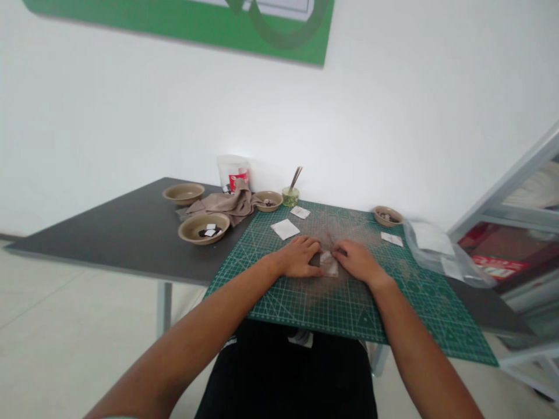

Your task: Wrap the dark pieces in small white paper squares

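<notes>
A small whitish square (329, 265) with brownish smudges lies on the green cutting mat (279, 299) between my hands. My left hand (300, 256) rests at its left edge, palm down, thumb and fingers apart. At the square's upper right corner, the fingers of my right hand (356, 259) are pinched together; what they hold, if anything, is too small to make out. Brown dust covers the mat around both hands. Farther back on the mat lie a plain white square (285, 229) and a smaller marked square (300, 212). Another marked square (392, 239) is to the right.
Left on the dark table (131, 233) are an empty bowl (183, 194), a bowl with black and white pieces (203, 237), a brown cloth (227, 205) and a plastic tub (233, 169). Behind are a bowl (268, 201), a stick jar (290, 196), another bowl (388, 216) and a plastic bag (456, 265).
</notes>
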The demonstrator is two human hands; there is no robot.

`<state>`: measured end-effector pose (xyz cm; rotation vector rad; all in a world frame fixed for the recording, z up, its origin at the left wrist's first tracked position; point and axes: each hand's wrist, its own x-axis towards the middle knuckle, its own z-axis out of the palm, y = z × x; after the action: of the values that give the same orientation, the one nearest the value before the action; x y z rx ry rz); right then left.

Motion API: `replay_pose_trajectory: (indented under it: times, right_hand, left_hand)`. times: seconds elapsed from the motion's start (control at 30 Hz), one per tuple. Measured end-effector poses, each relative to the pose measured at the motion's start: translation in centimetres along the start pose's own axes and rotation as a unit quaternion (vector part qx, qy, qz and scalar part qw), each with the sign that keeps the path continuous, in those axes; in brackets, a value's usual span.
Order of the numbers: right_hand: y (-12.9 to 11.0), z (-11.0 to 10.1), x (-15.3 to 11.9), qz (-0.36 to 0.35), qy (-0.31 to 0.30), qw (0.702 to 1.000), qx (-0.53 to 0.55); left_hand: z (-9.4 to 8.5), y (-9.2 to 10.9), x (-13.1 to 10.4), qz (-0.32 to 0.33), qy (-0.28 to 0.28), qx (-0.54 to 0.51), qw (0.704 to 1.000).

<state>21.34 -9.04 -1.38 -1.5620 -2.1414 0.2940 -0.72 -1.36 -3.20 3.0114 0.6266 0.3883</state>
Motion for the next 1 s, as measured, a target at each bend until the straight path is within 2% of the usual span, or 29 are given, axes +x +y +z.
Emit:
replay_pose_trajectory:
  times: [0.2,0.4,0.57,0.73,0.9,1.0]
  right_hand:
    - [-0.8,0.1,-0.5,-0.040,-0.047,0.998,0.022]
    - [-0.1,0.1,-0.1,-0.002,-0.002,1.000,0.000]
    - [-0.8,0.3,-0.6,-0.041,-0.047,0.998,0.024]
    - [-0.2,0.0,-0.4,0.008,0.009,1.000,-0.002]
    - [-1.0,-0.2,-1.1,-0.038,-0.056,0.998,0.019]
    - [-1.0,0.2,-0.6,-0.035,-0.042,0.998,0.016]
  left_hand:
    - [0.0,0.0,0.0,0.005,0.002,0.001,1.000]
    - [0.0,0.0,0.0,0.004,0.004,0.004,1.000]
    - [0.0,0.1,0.0,0.006,0.001,0.007,1.000]
    - [0.0,0.1,0.0,0.002,0.005,0.008,1.000]
    - [-0.1,0.1,-0.1,0.005,0.003,0.009,1.000]
    - [-0.1,0.1,0.0,0.004,0.002,0.007,1.000]
